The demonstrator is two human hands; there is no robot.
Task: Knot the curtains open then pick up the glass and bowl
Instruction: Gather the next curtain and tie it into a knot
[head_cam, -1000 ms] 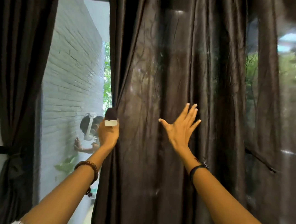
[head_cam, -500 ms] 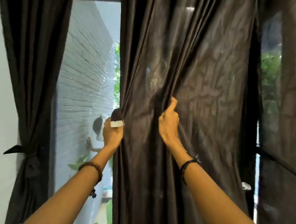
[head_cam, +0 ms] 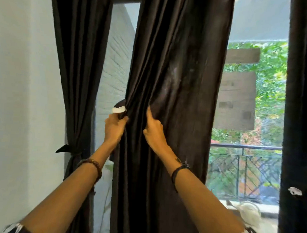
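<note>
A dark, shiny curtain panel (head_cam: 176,82) hangs in front of me, gathered into folds. My left hand (head_cam: 114,129) grips its left edge, where a small white tag (head_cam: 119,109) sticks up above my fingers. My right hand (head_cam: 153,129) clutches a bunch of folds just to the right, thumb pointing up. A second dark curtain (head_cam: 79,61) hangs at the left, tied back with a dark band (head_cam: 69,151). No glass or bowl is in view.
A white wall (head_cam: 24,94) stands at the left. Behind the glass are a white brick wall (head_cam: 116,66), a black balcony railing (head_cam: 243,164) and green foliage. Another dark curtain edge (head_cam: 298,121) runs down the far right, bearing a white tag (head_cam: 295,191).
My right hand went from spread flat on the fabric to gripping folds. The panel has been drawn together toward the left, uncovering the window and railing on the right.
</note>
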